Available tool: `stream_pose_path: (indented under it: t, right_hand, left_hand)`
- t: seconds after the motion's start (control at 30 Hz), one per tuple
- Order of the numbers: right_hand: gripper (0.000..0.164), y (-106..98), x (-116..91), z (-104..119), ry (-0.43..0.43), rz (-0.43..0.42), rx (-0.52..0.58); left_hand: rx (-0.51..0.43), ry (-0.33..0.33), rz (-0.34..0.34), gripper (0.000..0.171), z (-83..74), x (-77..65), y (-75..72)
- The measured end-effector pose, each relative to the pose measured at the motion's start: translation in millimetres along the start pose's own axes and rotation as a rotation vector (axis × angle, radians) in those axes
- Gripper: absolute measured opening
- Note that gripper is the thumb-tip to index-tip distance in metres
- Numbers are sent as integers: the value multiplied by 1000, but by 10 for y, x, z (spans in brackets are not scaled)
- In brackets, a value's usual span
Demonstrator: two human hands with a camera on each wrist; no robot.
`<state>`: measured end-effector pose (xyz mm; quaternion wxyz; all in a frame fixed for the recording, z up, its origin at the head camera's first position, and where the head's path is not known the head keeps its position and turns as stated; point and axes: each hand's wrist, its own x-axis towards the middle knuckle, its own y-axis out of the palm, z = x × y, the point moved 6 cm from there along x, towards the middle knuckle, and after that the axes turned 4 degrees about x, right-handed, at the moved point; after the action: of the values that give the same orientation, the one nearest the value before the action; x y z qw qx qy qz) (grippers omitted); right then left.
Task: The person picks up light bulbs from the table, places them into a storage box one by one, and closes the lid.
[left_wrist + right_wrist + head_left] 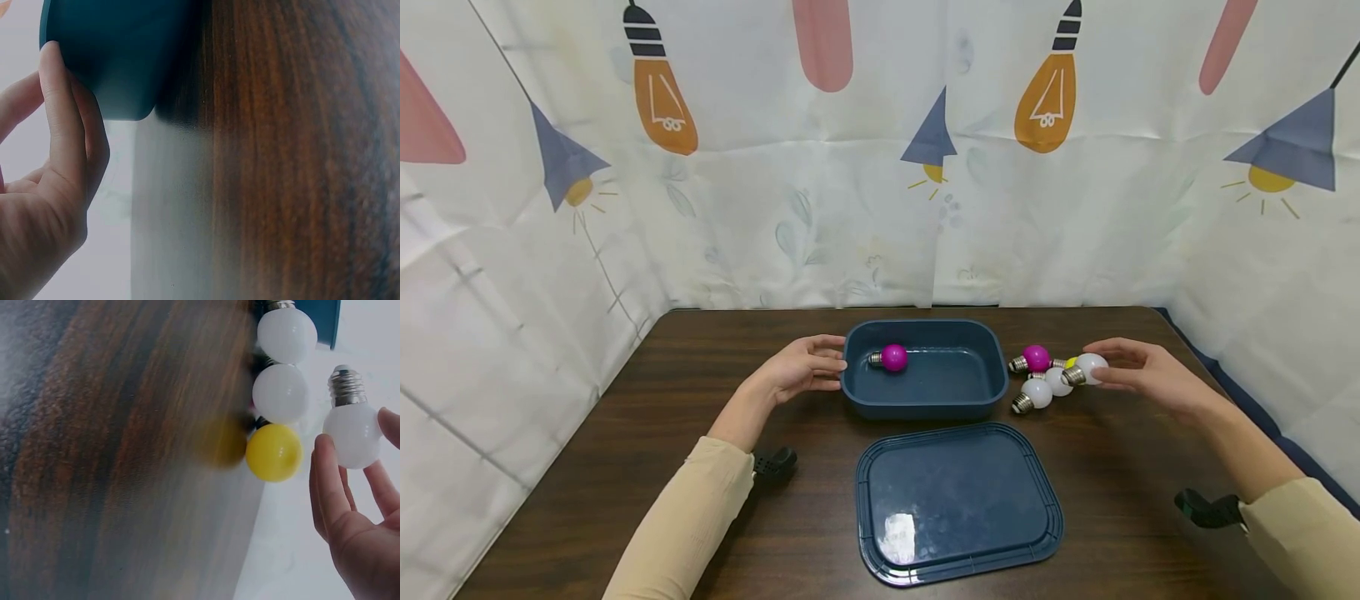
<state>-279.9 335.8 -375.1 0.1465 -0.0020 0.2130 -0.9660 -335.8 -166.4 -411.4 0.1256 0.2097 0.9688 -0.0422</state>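
My right hand [1142,371] pinches a white light bulb [1091,367] by its glass, thumb and fingers on opposite sides. In the right wrist view this bulb [353,434] is held off the table with its metal screw base pointing up in the picture. A blue rectangular box [925,405] stands at mid-table, and a magenta bulb [894,358] lies inside it toward the left. My left hand [808,367] touches the box's left side with its fingertips. The left wrist view shows fingertips against the box wall [119,69] near its rim.
Right of the box lie another magenta bulb [1037,358], white bulbs [1039,392] and a yellow bulb [274,453], close together. A blue lid [958,500] lies flat in front of the box. Behind the table [805,517] hangs a printed curtain [865,208].
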Motion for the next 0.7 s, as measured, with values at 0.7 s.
stream_pose_path:
  t: [0.7]
  right_hand:
    - [51, 15, 55, 158, -26, -8, -6]
  left_hand:
    - [16, 1, -2, 59, -13, -17, 7]
